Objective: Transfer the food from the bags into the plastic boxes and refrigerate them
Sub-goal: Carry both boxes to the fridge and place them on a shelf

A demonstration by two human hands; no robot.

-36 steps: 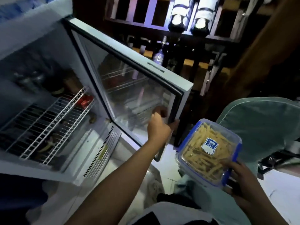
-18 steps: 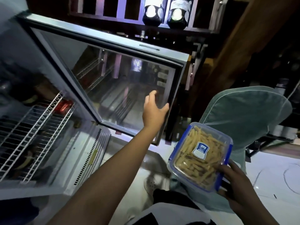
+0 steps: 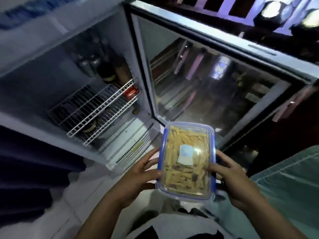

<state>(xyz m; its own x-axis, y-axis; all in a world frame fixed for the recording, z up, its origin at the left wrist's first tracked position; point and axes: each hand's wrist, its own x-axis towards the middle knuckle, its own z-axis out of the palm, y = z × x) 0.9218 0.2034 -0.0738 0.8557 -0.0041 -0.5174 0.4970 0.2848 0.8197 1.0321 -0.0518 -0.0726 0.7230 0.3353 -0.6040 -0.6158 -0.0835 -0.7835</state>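
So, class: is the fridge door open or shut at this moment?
Open. The glass door is swung wide on its hinge, away from the cabinet, leaving the wire shelf and the bottles behind it exposed.

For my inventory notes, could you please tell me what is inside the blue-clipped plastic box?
Through the clear lid, the plastic box shows pale yellow food sticks. A white label covers some, and lower layers are hidden.

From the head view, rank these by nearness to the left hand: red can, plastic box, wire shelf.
1. Plastic box: held in the left hand, at its right.
2. Wire shelf: up and left, inside the open fridge.
3. Red can: farther back, at the shelf's far right corner.
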